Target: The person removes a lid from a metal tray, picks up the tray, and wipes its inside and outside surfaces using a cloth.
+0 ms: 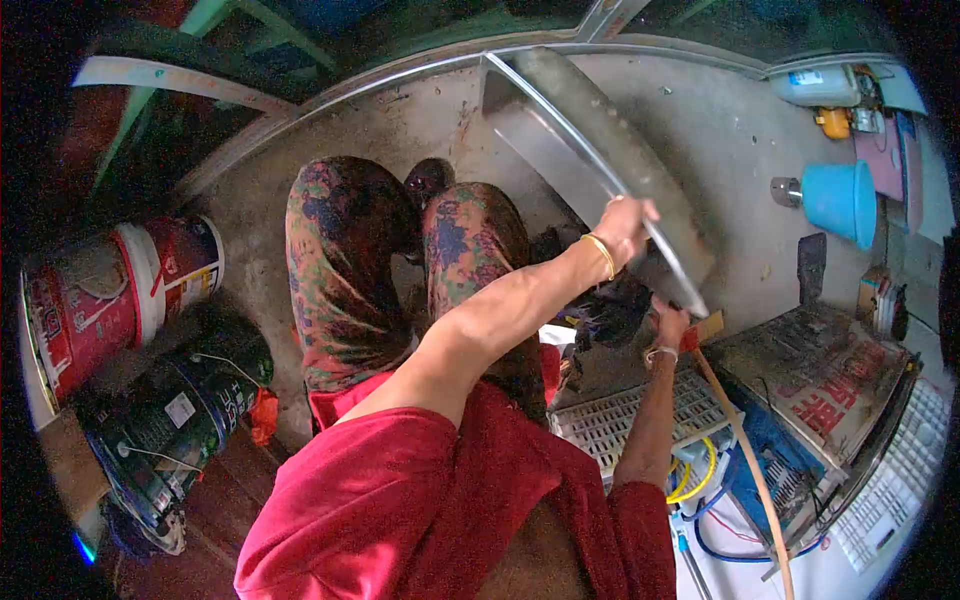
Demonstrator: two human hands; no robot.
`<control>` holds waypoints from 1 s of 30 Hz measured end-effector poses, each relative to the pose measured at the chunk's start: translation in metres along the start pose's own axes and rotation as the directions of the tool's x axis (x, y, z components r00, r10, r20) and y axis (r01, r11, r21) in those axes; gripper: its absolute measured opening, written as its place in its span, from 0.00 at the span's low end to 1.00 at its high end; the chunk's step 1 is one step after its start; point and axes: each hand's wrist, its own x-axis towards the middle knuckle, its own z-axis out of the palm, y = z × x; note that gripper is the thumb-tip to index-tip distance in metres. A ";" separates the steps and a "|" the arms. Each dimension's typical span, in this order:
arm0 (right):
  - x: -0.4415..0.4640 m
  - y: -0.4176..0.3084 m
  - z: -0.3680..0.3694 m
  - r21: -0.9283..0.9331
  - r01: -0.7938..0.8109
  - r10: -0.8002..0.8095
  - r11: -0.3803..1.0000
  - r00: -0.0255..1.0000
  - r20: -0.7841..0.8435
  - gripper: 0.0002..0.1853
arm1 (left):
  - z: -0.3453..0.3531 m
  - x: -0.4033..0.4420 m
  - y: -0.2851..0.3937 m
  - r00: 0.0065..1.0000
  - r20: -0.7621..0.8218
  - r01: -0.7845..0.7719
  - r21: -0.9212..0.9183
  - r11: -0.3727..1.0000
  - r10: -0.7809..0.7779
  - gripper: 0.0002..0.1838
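A large grey metal basin point(640, 150) with a shiny straight rim stands tilted on its side on the concrete floor, right of my knees. My left hand point(625, 225), a yellow bangle on its wrist, is closed over the rim near its lower part. At the rim's near end is my right hand point(668, 325), its fingers bent upward by the basin's corner; their exact hold is partly hidden. Just beside that hand is the top of a long wooden stick point(745, 450), next to a small red piece. Dark cloth point(612, 315) lies beneath and between my hands.
Red paint buckets point(95, 305) and a dark green bucket point(185, 420) lie at left. A blue bucket point(840, 203) is at far right. Near my right arm are a white plastic crate point(650, 415), a yellow hose point(710, 470) and a worn board with red lettering point(820, 390). A metal-framed glass partition point(390, 75) runs behind.
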 end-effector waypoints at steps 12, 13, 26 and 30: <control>-0.068 -0.149 0.013 -0.615 0.717 -0.825 0.328 0.535 0.184 0.35 | 0.010 0.032 0.009 0.999 -0.031 -0.008 0.070 0.998 0.010 0.07; -0.066 -0.160 0.023 -0.621 0.749 -0.830 0.229 0.484 0.277 0.34 | 0.007 0.038 0.007 0.999 -0.033 -0.015 0.068 0.998 0.017 0.07; 0.004 -0.193 0.086 -0.491 0.868 -0.730 0.065 0.377 0.570 0.07 | 0.010 -0.007 0.021 0.984 -0.142 -0.022 0.505 0.863 0.108 0.32; 0.018 -0.210 0.087 -0.453 0.832 -0.763 0.322 0.511 0.396 0.06 | -0.006 -0.007 0.027 0.990 -0.138 0.042 0.417 0.908 0.017 0.23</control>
